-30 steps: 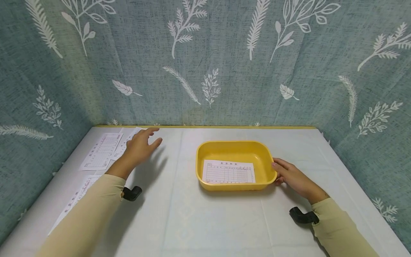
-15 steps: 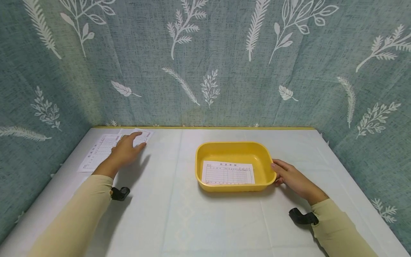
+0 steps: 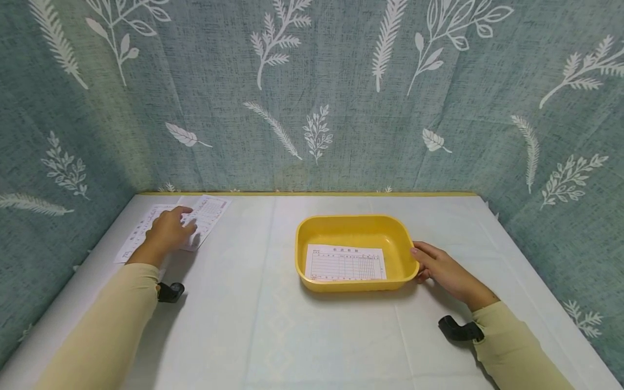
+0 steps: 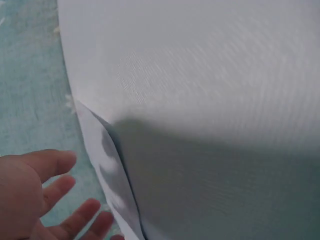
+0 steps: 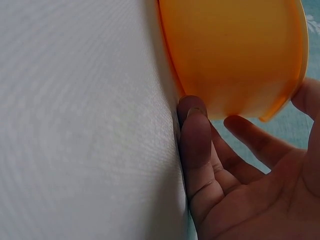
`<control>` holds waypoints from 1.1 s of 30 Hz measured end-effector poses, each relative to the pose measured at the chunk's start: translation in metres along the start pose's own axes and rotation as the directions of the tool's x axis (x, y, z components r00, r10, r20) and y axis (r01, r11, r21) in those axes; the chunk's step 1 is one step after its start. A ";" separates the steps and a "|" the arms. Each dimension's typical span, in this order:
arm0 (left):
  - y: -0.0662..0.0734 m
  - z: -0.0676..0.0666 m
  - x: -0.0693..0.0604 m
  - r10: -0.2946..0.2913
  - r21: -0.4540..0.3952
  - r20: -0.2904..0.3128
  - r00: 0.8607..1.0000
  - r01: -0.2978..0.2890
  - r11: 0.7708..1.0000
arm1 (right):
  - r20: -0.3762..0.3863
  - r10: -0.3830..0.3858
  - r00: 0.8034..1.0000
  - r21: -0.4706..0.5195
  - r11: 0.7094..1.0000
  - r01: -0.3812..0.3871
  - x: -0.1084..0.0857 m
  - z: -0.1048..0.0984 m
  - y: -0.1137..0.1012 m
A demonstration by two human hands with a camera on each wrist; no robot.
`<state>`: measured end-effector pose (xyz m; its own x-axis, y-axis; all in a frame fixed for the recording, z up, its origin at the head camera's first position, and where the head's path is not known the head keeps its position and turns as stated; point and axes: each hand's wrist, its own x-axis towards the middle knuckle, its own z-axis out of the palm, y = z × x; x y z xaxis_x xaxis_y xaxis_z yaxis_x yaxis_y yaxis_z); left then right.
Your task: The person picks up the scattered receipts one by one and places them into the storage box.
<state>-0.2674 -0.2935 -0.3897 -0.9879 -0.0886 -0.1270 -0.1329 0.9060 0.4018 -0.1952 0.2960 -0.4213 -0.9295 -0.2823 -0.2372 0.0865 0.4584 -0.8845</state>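
Note:
My left hand (image 3: 168, 230) reaches over printed paper forms at the far left, its fingers spread and the thumb apart. In the left wrist view the fingers (image 4: 82, 217) stay a little off a sheet (image 4: 100, 150) with a raised, curved edge. One form (image 3: 207, 211) shows to the right of the hand and another form (image 3: 134, 241) lies partly under it. My right hand (image 3: 441, 271) holds the right end of a yellow plastic basin (image 3: 356, 286), thumb at the rim and fingers against the outer wall (image 5: 235, 55). One printed form (image 3: 346, 262) lies flat in the basin.
A white cloth (image 3: 312, 336) covers the table. Green leaf-patterned fabric (image 3: 312, 70) rises at the back and both sides. A yellow strip (image 3: 312, 193) runs along the back edge. My left sleeve (image 3: 97, 330) covers part of the left side.
My left hand has moved left and slightly down over the forms, uncovering more of the far sheet. My right hand and the basin have stayed in place.

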 end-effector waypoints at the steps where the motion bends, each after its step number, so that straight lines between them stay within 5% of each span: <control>1: -0.001 0.000 0.000 -0.014 0.003 0.005 1.000 0.014 1.000 | 0.000 0.000 1.000 -0.001 1.000 0.000 0.000 0.000 0.000; 17: -0.009 0.010 0.004 -0.164 0.027 -0.020 0.986 0.165 0.986 | 0.013 -0.005 1.000 -0.007 1.000 0.005 -0.003 -0.001 -0.002; 33: -0.009 0.007 0.005 -0.274 0.041 0.012 0.962 0.273 0.961 | 0.017 -0.003 1.000 0.007 1.000 0.003 -0.003 -0.001 -0.003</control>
<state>-0.2705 -0.2996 -0.3999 -0.9127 -0.3283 -0.2434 -0.3944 0.8636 0.3141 -0.1929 0.2963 -0.4181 -0.9235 -0.2979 -0.2417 0.0868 0.4516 -0.8880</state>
